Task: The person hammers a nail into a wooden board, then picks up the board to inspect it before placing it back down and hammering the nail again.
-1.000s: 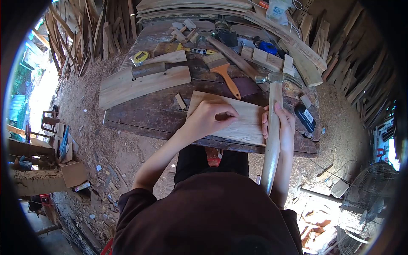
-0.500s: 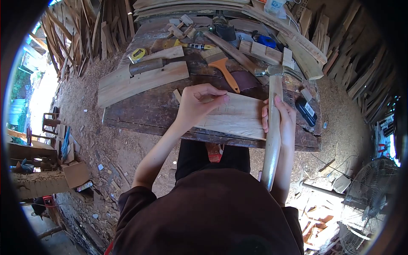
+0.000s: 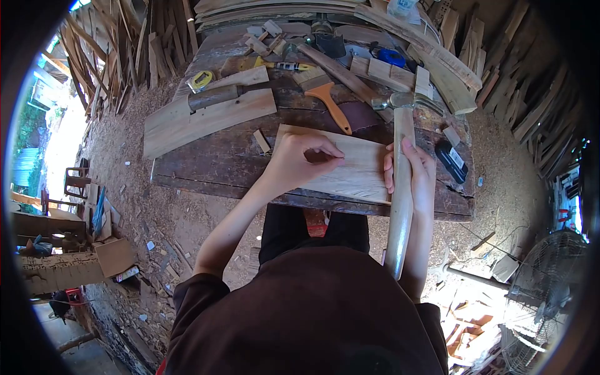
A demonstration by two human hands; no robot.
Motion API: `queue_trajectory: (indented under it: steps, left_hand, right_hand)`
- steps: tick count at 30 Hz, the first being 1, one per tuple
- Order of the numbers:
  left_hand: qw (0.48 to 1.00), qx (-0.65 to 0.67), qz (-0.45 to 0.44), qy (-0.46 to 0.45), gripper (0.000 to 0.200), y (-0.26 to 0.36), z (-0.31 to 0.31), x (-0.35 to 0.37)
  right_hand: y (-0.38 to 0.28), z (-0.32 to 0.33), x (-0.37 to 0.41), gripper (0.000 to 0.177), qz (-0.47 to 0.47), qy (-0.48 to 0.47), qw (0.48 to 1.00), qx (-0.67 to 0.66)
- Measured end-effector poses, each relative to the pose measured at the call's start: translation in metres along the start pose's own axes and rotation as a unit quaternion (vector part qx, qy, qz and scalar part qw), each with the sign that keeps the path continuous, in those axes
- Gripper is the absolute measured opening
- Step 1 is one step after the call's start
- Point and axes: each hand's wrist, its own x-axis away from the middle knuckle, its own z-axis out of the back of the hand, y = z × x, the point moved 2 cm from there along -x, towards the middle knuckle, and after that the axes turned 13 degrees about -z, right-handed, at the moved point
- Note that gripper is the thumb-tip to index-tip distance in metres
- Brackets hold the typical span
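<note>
A pale wooden board [image 3: 362,164] lies flat near the front edge of the workbench. Over it, my left hand [image 3: 303,159] has thumb and forefinger pinched together; whatever sits between the tips is too small to make out. My right hand [image 3: 417,175] is wrapped round the handle of a hammer [image 3: 400,206], its metal head at the far end and its handle running back toward my body. The fingertips of that hand rest by the board's right end. Beyond the board lie a wide paintbrush [image 3: 330,107] with an orange handle and a small wood scrap [image 3: 261,141].
A larger board [image 3: 209,119] with a dark-handled tool [image 3: 215,97] on it lies left. Further back are a yellow tape measure [image 3: 200,80], a blue tape measure [image 3: 391,58] and wood blocks [image 3: 390,75]. A black object [image 3: 450,161] sits right. A fan [image 3: 544,294] stands on the floor.
My left hand, still pinched, has moved slightly right and nearer me over the board, uncovering the small wood scrap. My right hand and the hammer have barely shifted.
</note>
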Motion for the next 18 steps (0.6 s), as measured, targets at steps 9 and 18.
queue_trajectory:
  steps: [9, 18]
  left_hand:
    - [0.999, -0.015, -0.028, -0.004, 0.01, 0.0019, -0.0003, -0.002]
    - [1.0, -0.018, -0.023, -0.008, 0.01, 0.0028, -0.0007, -0.0027]
  right_hand:
    - [-0.0001, -0.0012, 0.0007, 0.04, -0.003, 0.0, 1.0, -0.009]
    - [0.0, 0.0003, 0.0003, 0.04, -0.002, -0.01, 1.0, -0.005]
